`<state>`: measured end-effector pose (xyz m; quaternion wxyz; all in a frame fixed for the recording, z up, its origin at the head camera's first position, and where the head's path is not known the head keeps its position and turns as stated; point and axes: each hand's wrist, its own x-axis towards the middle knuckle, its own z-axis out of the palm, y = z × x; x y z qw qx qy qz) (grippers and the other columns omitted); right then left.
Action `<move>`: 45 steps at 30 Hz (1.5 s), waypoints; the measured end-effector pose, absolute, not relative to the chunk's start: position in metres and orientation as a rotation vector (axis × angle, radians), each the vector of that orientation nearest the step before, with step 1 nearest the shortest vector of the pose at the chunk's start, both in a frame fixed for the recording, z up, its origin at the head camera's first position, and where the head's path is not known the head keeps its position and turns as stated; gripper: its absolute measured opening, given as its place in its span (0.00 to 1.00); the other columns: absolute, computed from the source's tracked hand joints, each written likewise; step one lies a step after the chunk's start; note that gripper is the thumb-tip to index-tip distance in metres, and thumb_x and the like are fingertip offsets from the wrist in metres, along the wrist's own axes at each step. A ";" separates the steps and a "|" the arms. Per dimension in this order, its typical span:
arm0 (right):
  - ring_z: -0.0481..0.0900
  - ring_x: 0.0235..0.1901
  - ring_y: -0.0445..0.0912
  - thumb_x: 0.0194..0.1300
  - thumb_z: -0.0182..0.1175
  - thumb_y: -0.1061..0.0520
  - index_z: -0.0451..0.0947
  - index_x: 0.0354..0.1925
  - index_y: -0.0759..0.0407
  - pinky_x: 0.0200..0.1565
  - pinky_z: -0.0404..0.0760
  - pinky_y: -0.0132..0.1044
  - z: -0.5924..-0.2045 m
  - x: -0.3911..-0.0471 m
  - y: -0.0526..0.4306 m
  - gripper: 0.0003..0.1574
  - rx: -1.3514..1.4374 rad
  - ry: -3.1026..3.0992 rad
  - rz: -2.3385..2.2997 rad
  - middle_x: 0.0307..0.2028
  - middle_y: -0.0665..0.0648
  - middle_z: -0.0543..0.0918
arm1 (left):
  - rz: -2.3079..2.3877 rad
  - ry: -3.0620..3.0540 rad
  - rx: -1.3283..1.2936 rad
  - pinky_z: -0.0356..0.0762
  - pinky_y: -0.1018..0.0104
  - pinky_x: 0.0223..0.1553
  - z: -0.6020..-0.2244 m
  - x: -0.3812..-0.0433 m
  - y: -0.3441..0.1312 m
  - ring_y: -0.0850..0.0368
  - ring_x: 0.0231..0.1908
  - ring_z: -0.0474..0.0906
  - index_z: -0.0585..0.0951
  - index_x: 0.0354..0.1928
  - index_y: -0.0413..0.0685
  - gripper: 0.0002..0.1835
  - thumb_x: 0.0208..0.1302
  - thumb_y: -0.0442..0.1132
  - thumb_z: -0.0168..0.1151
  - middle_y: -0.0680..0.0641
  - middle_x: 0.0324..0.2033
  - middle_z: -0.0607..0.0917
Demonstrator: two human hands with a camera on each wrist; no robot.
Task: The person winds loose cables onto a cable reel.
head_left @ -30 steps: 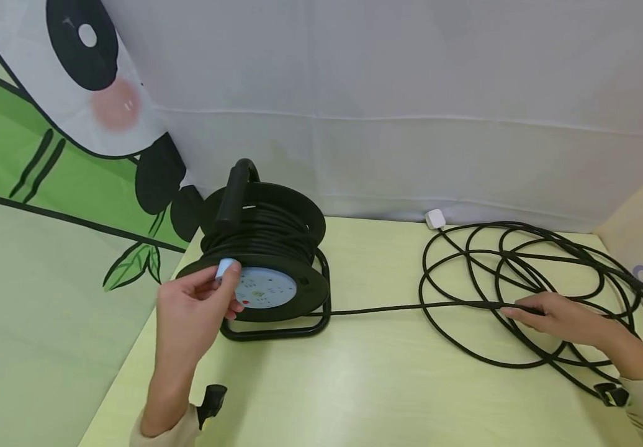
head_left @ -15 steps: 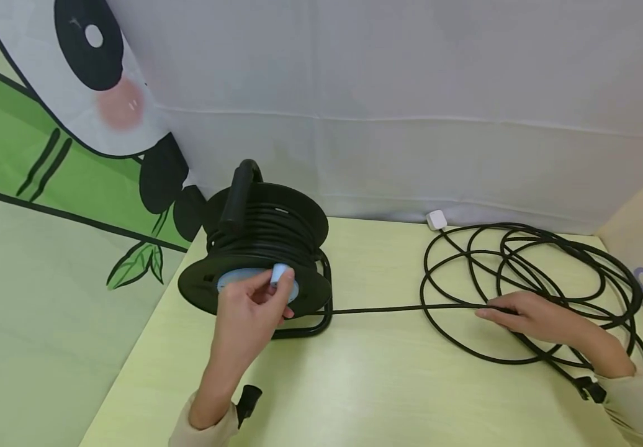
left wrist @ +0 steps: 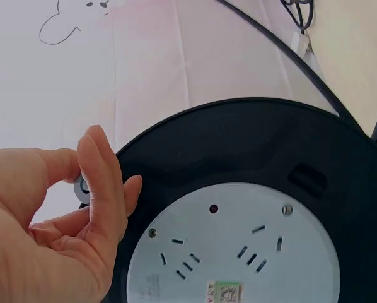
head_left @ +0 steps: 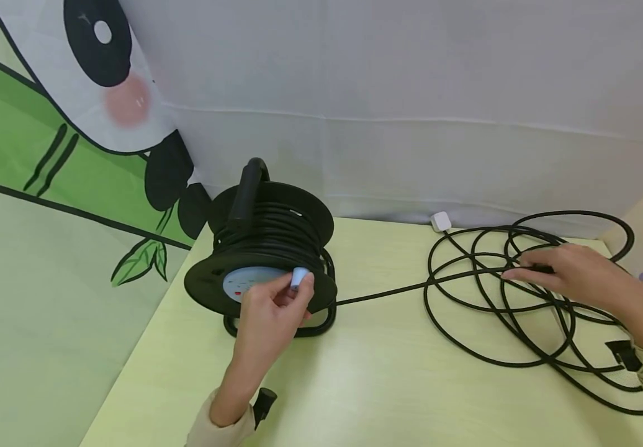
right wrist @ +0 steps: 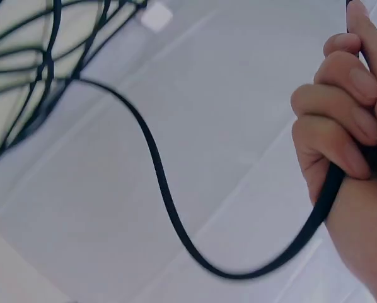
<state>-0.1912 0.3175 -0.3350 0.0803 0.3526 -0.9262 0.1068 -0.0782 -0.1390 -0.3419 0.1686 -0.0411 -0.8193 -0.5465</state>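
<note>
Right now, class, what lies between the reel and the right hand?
In the head view, a length of cable runs from the reel to the right hand, table beneath, with loose loops nearer the hand.

Blue panel (head_left: 246, 280): partly covered by left hand (head_left: 271, 310), head view.
Cable loops (right wrist: 48, 66): blurred, upper left of right wrist view.
Right hand (right wrist: 343, 123): cut off by that view's right edge.

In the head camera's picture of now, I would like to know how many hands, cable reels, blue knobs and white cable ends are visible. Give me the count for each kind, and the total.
Hands: 2 (left hand, right hand)
Cable reel: 1
Blue knob: 1
White cable end: 1
Total: 5
</note>
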 end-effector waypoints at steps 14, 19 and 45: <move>0.52 0.14 0.33 0.62 0.75 0.53 0.74 0.23 0.48 0.21 0.56 0.30 -0.326 -0.203 0.362 0.19 0.771 -2.728 0.403 0.14 0.41 0.62 | -1.459 -2.440 -0.194 0.75 0.71 0.18 -0.379 -0.085 -0.119 0.63 0.15 0.81 0.85 0.25 0.44 0.12 0.69 0.35 0.66 0.56 0.14 0.82; 0.52 0.14 0.33 0.64 0.72 0.57 0.66 0.19 0.44 0.21 0.53 0.31 -0.333 -0.208 0.371 0.26 0.726 -2.701 0.491 0.14 0.41 0.59 | -1.417 -2.510 -0.171 0.72 0.71 0.18 -0.391 -0.086 -0.116 0.70 0.15 0.77 0.83 0.22 0.46 0.14 0.68 0.36 0.66 0.58 0.13 0.81; 0.59 0.16 0.34 0.54 0.77 0.65 0.83 0.27 0.51 0.20 0.58 0.28 -0.365 -0.205 0.374 0.13 0.720 -2.586 0.649 0.17 0.39 0.70 | -1.515 -2.606 0.286 0.78 0.70 0.19 -0.459 -0.075 -0.194 0.57 0.16 0.82 0.88 0.31 0.36 0.10 0.69 0.34 0.65 0.49 0.15 0.84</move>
